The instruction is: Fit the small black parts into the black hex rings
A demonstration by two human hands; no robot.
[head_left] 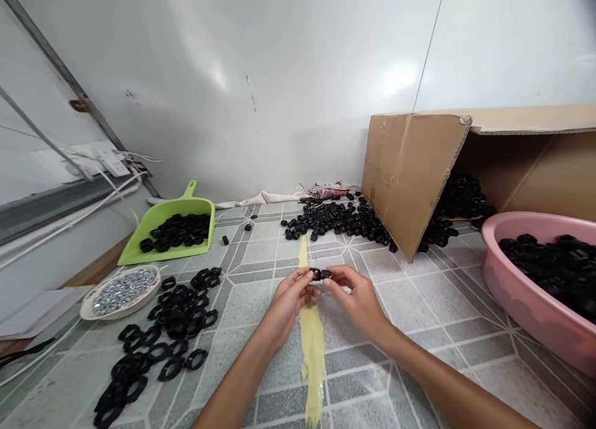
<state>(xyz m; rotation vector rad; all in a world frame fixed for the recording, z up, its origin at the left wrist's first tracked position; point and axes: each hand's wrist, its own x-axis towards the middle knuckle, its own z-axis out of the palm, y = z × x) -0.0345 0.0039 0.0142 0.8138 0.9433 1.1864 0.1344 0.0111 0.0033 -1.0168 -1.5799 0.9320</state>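
Observation:
Above the yellow strip, my left hand (291,295) pinches a black plastic ring (316,274) between thumb and fingers. My right hand (352,295) grips a small black plastic piece (325,274) right against the ring. Whether the two parts are joined or only touching, I cannot tell. Loose black rings (179,314) lie in a spread to the left of my left hand. Beyond both hands is a heap of small black pieces (342,221) on the patterned surface.
At left stand a green dustpan (166,253) holding black pieces and a white dish (87,309) of small shiny metal parts. At right are a tipped cardboard box (410,174) with black pieces and a pink basin (521,305) full of them. A wall (279,106) closes the back.

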